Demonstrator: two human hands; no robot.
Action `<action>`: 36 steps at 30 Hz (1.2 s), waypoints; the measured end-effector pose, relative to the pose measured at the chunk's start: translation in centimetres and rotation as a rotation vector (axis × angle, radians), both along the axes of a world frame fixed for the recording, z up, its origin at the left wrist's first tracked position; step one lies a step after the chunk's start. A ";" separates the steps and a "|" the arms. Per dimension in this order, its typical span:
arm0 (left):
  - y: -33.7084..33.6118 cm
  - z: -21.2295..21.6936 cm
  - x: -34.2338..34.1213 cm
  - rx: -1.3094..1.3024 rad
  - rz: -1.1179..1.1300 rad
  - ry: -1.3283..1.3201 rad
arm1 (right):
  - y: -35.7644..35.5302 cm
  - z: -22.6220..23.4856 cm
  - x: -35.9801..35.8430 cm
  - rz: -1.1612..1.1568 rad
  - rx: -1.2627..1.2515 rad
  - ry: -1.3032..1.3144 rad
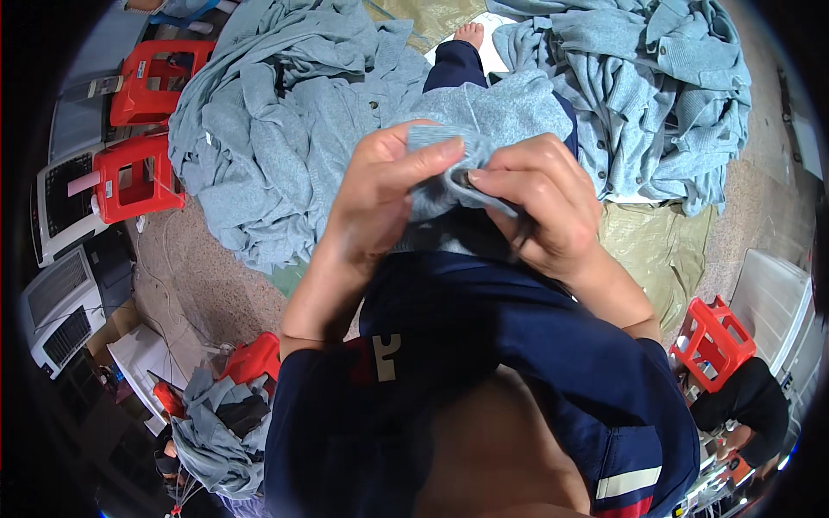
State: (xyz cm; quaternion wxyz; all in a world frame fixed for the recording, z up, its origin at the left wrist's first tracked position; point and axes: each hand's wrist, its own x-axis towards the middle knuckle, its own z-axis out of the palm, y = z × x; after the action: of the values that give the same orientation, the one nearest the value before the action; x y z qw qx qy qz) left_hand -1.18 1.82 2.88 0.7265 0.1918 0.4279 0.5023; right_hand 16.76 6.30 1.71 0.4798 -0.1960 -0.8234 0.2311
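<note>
Clamped on the soft grey-blue knitted garment (425, 136), both of mine are closed, left hand (373, 186) and right hand (557, 198) each pinching cloth between thumb and fingers. Largest around me is the broad, rumpled heap of grey-blue knitwear (285, 155) on my left; next, the pile of pale-blue buttoned knits (617, 112) on my right. Between them, the garment is raised above my lap. Smallest is a dark round button (463, 179), as far as I can tell, at a turned fold touching my right thumb. I judge the step in hand to be close work at that fold; the next move calls for a steady left pinch and fine, gentle right-hand control, without stretching the knit.
</note>
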 end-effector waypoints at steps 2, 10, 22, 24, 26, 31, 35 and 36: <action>-0.2 0.5 0.5 0.017 0.021 0.009 | -0.1 -0.7 -0.3 -0.048 0.052 -0.012; -1.1 -1.0 -0.2 0.249 0.074 0.548 | -0.4 -0.7 -0.5 -0.065 0.131 -0.009; -0.4 -0.3 0.6 0.129 0.049 0.464 | -1.2 -1.5 -0.7 -0.026 -0.107 -0.160; -0.5 -0.5 0.8 0.131 0.066 0.463 | -1.4 -2.0 -0.7 -0.054 -0.038 -0.144; -0.6 -1.0 0.9 0.196 0.081 0.559 | -1.1 -2.3 -1.0 -0.113 0.085 -0.076; -1.0 -1.0 0.2 0.285 0.006 0.680 | -0.9 -1.7 -1.0 -0.134 0.126 -0.104; -0.8 -1.5 -0.1 0.559 -0.042 0.799 | -1.1 -1.5 -0.6 -0.012 -0.076 -0.142; -0.9 -1.5 -0.3 0.558 -0.043 0.799 | -1.3 -1.5 -0.6 -0.014 -0.077 -0.142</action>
State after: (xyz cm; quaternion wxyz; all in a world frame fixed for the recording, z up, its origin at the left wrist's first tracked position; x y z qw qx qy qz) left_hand -1.50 0.92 1.41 0.4366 0.5659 0.5180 0.4699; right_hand 16.13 4.97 0.23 0.4139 -0.2358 -0.8445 0.2450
